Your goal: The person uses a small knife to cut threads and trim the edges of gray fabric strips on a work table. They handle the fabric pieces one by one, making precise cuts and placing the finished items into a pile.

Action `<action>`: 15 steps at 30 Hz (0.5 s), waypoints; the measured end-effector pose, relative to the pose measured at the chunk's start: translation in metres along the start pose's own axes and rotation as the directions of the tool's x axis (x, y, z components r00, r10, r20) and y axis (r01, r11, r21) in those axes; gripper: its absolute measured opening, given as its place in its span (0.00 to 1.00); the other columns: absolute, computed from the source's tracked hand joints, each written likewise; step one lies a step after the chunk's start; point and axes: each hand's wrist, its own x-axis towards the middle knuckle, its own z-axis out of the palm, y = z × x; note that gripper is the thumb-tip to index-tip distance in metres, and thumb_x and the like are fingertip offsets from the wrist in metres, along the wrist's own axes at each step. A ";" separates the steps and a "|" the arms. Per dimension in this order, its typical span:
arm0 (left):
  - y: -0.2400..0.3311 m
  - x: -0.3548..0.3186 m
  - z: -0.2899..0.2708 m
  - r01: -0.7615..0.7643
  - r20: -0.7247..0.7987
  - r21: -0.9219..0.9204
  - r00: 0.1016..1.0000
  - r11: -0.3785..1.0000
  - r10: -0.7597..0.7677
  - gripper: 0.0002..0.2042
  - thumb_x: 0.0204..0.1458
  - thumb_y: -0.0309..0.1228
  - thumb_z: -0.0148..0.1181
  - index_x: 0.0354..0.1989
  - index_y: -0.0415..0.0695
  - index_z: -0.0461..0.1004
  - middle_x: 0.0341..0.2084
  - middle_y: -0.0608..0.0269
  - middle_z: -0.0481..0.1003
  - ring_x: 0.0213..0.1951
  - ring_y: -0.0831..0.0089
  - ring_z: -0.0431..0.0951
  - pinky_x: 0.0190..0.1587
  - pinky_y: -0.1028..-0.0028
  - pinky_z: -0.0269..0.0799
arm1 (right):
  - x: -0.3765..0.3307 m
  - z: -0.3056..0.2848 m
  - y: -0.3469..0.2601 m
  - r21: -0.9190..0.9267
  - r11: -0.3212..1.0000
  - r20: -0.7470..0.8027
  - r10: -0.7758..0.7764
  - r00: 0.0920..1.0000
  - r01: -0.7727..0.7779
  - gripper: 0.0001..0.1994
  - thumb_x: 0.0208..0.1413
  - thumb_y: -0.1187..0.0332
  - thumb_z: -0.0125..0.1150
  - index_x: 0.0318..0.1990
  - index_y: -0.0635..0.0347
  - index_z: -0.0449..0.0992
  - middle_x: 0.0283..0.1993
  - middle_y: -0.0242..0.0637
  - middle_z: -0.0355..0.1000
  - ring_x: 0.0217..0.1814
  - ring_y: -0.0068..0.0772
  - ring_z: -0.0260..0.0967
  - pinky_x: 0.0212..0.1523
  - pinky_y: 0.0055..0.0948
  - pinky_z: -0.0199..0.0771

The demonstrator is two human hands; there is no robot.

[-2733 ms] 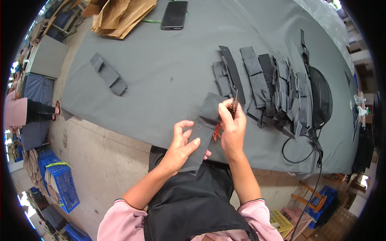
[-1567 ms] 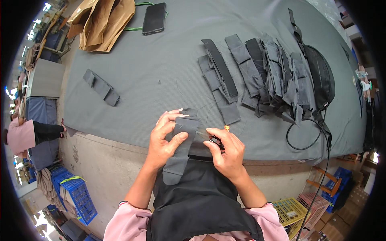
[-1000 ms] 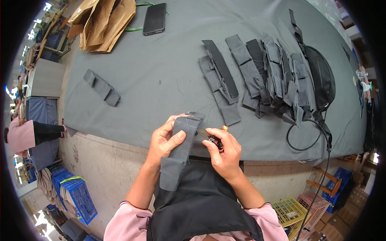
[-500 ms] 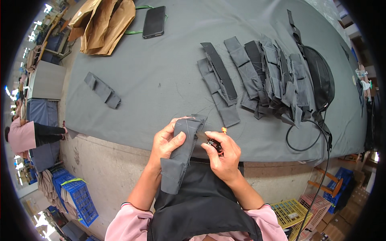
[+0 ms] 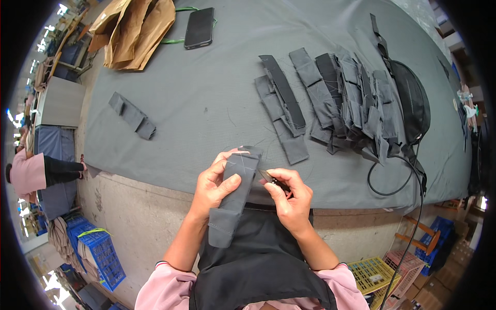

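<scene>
Grey-covered tabletop (image 5: pixel 217 103) ahead: left hand (image 5: pixel 216 185) grips a long grey fabric strip (image 5: pixel 233 199), right hand (image 5: pixel 292 199) pinches small dark snips (image 5: pixel 271 179) beside it.

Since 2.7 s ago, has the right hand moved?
Yes. The right hand, pinching small snips, has dropped from over the table's cloth back to its near edge, beside the grey strip in the left hand.

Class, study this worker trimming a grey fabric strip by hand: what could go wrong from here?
1. The right hand works a small thread snipper close to the left hand pinching the grey fabric strip; its thumb could be nicked.
2. The snipper tip sits at the strip's edge, so it might cut cloth rather than loose thread.
3. The strip's lower end hangs unsupported off the table and may slip.
</scene>
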 end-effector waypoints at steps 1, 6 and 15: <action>-0.001 0.001 -0.001 -0.042 0.008 0.061 0.999 0.997 0.042 0.14 0.49 0.30 0.62 0.42 0.35 0.75 0.50 0.53 0.68 0.60 0.60 0.60 0.62 0.60 0.52 | -0.001 -0.002 -0.003 0.006 0.999 -0.001 0.049 0.999 -0.049 0.11 0.46 0.76 0.65 0.38 0.63 0.74 0.31 0.39 0.75 0.27 0.31 0.72 0.30 0.26 0.70; 0.005 0.005 -0.001 -0.170 0.057 0.344 0.986 0.923 0.160 0.11 0.46 0.31 0.63 0.33 0.36 0.73 0.50 0.52 0.69 0.62 0.54 0.57 0.62 0.57 0.51 | 0.007 -0.009 0.000 -0.144 0.985 0.080 -0.085 0.993 0.096 0.11 0.45 0.76 0.66 0.37 0.63 0.75 0.33 0.40 0.76 0.28 0.32 0.72 0.29 0.26 0.70; 0.009 0.005 -0.003 -0.257 0.165 0.525 0.966 0.811 0.199 0.15 0.46 0.34 0.64 0.22 0.39 0.64 0.52 0.53 0.69 0.63 0.50 0.56 0.62 0.56 0.50 | 0.027 -0.010 -0.012 -0.285 0.917 0.259 -0.206 0.944 0.278 0.11 0.43 0.72 0.68 0.36 0.60 0.76 0.29 0.33 0.65 0.21 0.25 0.66 0.21 0.25 0.66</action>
